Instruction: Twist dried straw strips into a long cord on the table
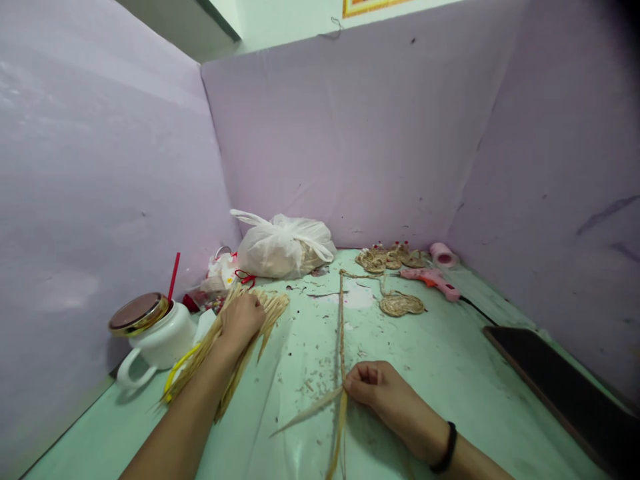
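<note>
right hand (pixel 383 395), lower centre, pinches a braid (pixel 342 320) plaited above, strands (pixel 341 427) unworked below, as left hand (pixel 243 320), centre left, touches straw (pixel 275 306), grip unclear.

On the counter (pixel 440 353), a white mug (pixel 167 339) with a gold-rimmed lid (pixel 139 313) and red stick (pixel 174 275) stands at nine o'clock; a knotted white bag (pixel 277 250) sits at eleven, a pink roll (pixel 439 253) and glue gun (pixel 436 283) at two, a dark flat slab (pixel 555 393) at three.
</note>
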Demonstrator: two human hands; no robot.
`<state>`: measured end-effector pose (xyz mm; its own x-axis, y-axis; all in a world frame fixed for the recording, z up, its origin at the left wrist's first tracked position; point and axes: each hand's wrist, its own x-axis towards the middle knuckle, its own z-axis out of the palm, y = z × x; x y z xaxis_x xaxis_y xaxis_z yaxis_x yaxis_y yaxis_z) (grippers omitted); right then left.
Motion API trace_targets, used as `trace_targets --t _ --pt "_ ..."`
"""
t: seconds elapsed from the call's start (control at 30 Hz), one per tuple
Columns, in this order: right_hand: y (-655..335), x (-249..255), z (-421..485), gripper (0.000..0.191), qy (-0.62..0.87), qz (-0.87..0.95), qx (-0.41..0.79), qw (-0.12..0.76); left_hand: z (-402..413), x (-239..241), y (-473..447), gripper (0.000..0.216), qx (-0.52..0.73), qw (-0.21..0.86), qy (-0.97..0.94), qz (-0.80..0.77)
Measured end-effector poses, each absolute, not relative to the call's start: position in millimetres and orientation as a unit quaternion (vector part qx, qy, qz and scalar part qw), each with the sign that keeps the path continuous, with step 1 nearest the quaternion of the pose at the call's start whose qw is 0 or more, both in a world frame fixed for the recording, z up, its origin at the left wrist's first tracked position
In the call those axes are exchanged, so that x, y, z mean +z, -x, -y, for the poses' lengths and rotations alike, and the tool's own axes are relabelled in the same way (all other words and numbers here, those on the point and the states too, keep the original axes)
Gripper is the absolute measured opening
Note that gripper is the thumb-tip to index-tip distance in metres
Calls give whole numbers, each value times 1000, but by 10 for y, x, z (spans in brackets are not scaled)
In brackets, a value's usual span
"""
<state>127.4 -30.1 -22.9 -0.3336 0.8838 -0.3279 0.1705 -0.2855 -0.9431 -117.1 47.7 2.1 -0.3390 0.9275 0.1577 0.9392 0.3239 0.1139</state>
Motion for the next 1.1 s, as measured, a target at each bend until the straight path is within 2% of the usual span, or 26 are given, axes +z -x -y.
trace_targets --t 0.47,1.1 --pt "-1280 -264 295 22 490 543 615 294 -463 60 1199 24 -133 -20 576 806" --pt "-1284 -261 298 22 488 546 618 288 -446 60 1136 25 -115 15 591 798"
